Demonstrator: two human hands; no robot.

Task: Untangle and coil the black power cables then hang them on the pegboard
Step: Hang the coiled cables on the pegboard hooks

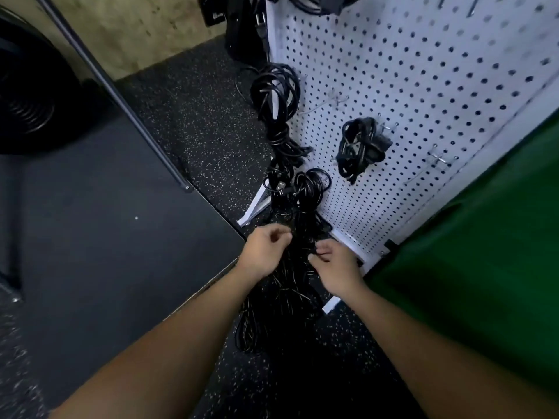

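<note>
Two bare forearms enter from the bottom of the frame and meet at centre. Left hand [266, 252]: fingers curled, pinching strands of the tangled black power cables [281, 300] at centre frame. Right hand [335, 269]: fingers curled, pinching a strand of the same tangle just beside the left hand.

Tangled black power cables: loose heap on the speckled rubber floor [208, 140], at the foot of the pegboard, running from below the hands up to a looped bunch [311, 189] against the board's lower edge.

White pegboard [423, 74]: upright, upper right of the frame, on white feet [255, 207].

Coiled cable [360, 146]: hung on a peg, middle of the board.

Long cable bundle [276, 98]: hangs at the board's left edge, knotted midway.

Bare metal hooks [440, 158]: lower right of the board.

Green surface [484, 243]: right of the frame, beside the board.

Dark mat [90, 222]: left of the frame.
</note>
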